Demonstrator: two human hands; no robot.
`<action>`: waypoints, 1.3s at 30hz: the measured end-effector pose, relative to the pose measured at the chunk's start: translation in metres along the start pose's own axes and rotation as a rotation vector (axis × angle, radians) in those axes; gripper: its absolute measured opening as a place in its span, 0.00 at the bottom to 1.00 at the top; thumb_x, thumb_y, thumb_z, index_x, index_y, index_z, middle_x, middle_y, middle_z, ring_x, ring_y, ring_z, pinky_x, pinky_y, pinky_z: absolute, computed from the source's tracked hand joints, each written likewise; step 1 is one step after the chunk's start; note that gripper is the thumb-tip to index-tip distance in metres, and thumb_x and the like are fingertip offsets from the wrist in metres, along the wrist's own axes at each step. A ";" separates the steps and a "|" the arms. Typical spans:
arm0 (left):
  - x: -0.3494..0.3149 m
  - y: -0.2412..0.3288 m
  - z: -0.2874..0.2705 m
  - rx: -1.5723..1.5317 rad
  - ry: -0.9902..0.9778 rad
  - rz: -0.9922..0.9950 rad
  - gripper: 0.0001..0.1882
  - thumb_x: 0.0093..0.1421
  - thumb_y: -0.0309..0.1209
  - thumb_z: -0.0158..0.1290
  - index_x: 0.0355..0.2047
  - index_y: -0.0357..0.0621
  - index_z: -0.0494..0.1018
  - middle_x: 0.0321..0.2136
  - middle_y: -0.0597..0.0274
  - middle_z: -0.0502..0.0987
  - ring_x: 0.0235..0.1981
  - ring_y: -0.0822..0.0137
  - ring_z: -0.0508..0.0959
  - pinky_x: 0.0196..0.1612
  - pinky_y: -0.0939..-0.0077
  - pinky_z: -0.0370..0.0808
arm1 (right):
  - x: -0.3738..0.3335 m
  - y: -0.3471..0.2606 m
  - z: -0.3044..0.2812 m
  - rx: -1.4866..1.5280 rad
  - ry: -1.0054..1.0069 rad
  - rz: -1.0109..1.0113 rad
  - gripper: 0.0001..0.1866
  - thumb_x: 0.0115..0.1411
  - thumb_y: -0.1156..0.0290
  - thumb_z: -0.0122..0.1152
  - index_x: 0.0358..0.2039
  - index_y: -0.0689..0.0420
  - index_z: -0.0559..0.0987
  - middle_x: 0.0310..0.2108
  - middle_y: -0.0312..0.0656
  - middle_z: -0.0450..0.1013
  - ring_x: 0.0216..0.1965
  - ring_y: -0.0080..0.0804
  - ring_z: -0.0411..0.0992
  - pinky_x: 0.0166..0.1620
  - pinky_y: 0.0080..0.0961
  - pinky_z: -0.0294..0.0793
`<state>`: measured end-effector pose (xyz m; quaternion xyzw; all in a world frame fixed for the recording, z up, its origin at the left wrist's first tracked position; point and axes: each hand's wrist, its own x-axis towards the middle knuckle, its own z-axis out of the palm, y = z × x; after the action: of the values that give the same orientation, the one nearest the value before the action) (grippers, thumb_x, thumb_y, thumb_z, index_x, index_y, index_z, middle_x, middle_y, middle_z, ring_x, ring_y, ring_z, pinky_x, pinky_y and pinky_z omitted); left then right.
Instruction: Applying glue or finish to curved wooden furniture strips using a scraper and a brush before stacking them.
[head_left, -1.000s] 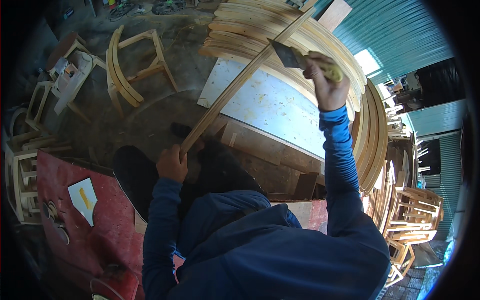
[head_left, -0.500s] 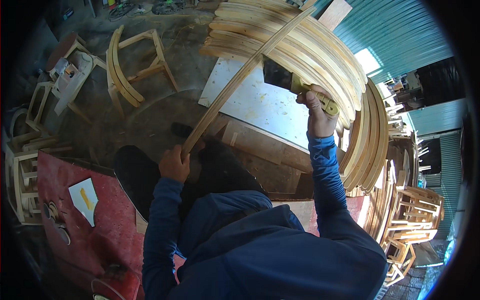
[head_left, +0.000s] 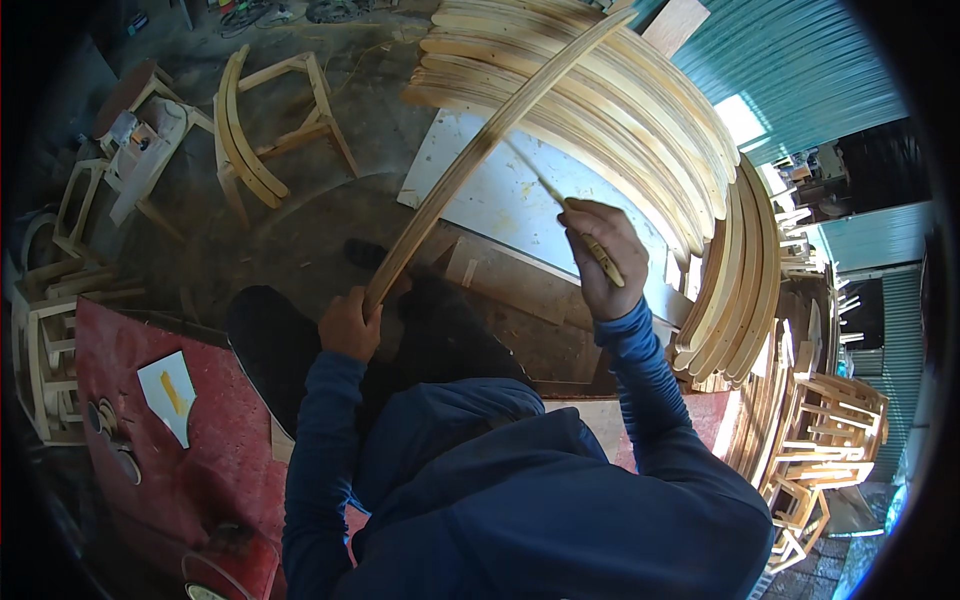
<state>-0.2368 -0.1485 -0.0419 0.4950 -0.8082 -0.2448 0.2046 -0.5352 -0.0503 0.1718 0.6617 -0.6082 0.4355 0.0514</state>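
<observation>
My left hand (head_left: 348, 324) is closed around the near end of a long, narrow wooden strip (head_left: 478, 152). The strip slants away to the upper right, its far end over a stack of curved wooden pieces (head_left: 620, 115). My right hand (head_left: 610, 245) grips the yellowish handle of a putty knife (head_left: 549, 187). Its blade is turned edge-on, so only a thin line shows, pointing up and left toward the strip. A small gap seems to lie between blade and strip; whether they touch I cannot tell. Beneath both is a white board (head_left: 430, 165).
More curved pieces (head_left: 745, 270) stand at the right. A red surface (head_left: 230, 400) on the left carries a white sheet (head_left: 168, 395) with a yellow smear, several round discs and a red bucket (head_left: 235, 560). Wooden chair frames (head_left: 320, 120) stand at far left.
My right hand has moved left and slightly down with the putty knife, turning it from broad side to edge-on. My left hand and the strip have barely moved.
</observation>
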 end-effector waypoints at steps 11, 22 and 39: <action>0.002 -0.001 -0.001 -0.015 0.028 0.018 0.14 0.57 0.36 0.63 0.39 0.47 0.73 0.29 0.52 0.77 0.33 0.47 0.78 0.36 0.49 0.76 | -0.012 0.030 0.003 -0.367 -0.438 -0.335 0.28 0.45 0.79 0.69 0.51 0.54 0.81 0.56 0.49 0.69 0.52 0.48 0.74 0.51 0.36 0.81; 0.001 0.004 -0.007 0.016 0.016 0.001 0.13 0.57 0.36 0.62 0.38 0.46 0.73 0.29 0.53 0.77 0.34 0.47 0.78 0.36 0.49 0.76 | 0.011 0.010 -0.015 -0.243 -0.241 -0.190 0.22 0.51 0.82 0.68 0.48 0.54 0.83 0.51 0.49 0.73 0.49 0.47 0.77 0.49 0.34 0.81; -0.001 0.012 -0.014 0.050 0.103 0.075 0.13 0.54 0.34 0.63 0.39 0.46 0.75 0.30 0.57 0.78 0.35 0.51 0.78 0.35 0.53 0.77 | 0.013 0.010 -0.021 -0.300 -0.224 -0.151 0.23 0.51 0.82 0.68 0.49 0.54 0.82 0.49 0.49 0.74 0.48 0.45 0.77 0.49 0.32 0.81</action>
<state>-0.2366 -0.1460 -0.0233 0.4810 -0.8205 -0.1912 0.2425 -0.5558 -0.0505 0.1882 0.7346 -0.6169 0.2584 0.1140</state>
